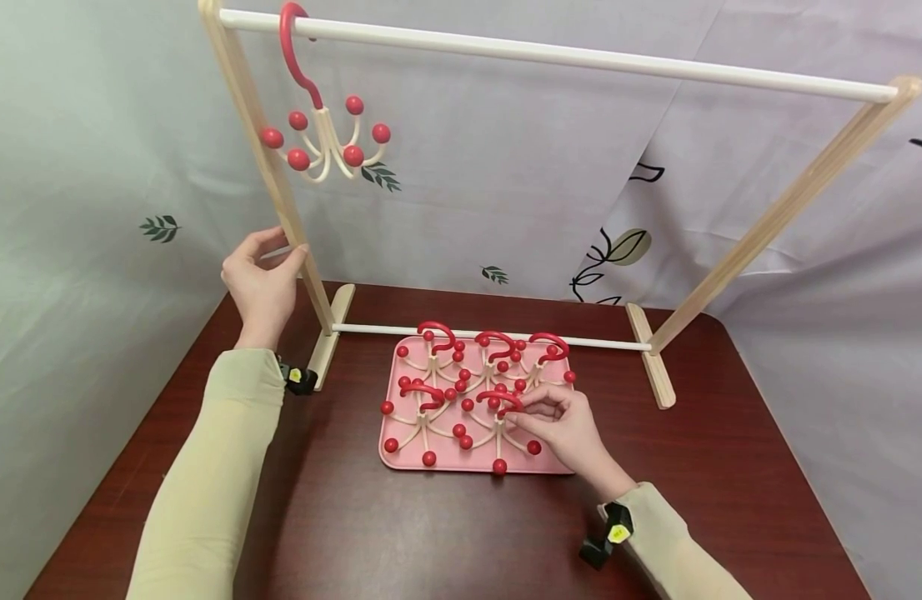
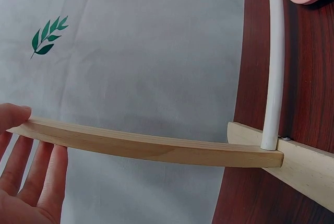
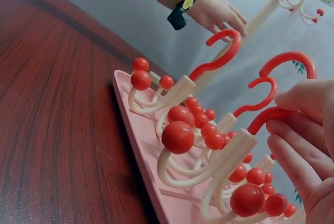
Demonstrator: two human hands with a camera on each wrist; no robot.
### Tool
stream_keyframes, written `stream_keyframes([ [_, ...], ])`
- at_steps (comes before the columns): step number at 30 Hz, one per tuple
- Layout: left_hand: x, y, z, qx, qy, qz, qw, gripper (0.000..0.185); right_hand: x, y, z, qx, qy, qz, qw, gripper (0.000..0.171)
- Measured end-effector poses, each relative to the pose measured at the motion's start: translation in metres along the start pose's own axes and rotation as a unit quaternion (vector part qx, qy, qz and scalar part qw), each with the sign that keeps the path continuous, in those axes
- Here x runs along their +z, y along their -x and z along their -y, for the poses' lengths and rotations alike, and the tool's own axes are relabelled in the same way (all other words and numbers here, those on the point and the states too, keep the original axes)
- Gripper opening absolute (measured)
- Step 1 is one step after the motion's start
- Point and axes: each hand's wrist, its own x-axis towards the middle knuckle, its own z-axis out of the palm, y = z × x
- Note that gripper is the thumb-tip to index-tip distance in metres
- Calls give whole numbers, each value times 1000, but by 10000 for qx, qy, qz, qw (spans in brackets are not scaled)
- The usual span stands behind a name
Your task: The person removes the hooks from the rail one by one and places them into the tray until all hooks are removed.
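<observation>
My left hand [image 1: 262, 279] holds the left wooden post [image 1: 281, 196] of a rack, thumb on one side and fingers on the other [image 2: 36, 177]. With thumb and fingertips, my right hand [image 1: 569, 425] pinches the red hook of a multi-arm hanger [image 1: 500, 425] at the tray's front right. That hanger has cream arms tipped with red balls [image 3: 247, 200]. Several like it, such as the front-left hanger [image 1: 423, 421], stand on a pink tray [image 1: 446, 462]. Another hanger [image 1: 326, 137] hangs by its red hook from the rack's white top bar [image 1: 551, 54], near the left end.
The rack's right post [image 1: 784, 217] leans outward in the head view and stands on a wooden foot [image 1: 651, 358]. A white lower bar [image 1: 603, 342] runs behind the tray. Everything stands on a dark red-brown table [image 1: 371, 533], with pale printed cloth [image 1: 461, 183] behind.
</observation>
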Motion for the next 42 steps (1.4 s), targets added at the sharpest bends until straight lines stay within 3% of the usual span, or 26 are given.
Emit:
stream_keyframes([
  [17,0,-1,-1,-58,0,32,10000,33,2,-2,-2,380,-141,-187,9990,29],
  [34,-1,-1,-1,-49,-51,29,10000,32,0,1,-8,377,12,-349,9987,21],
  [42,-1,0,-1,-20,-91,-2,10000,32,-3,1,-1,229,-28,-232,9995,35],
])
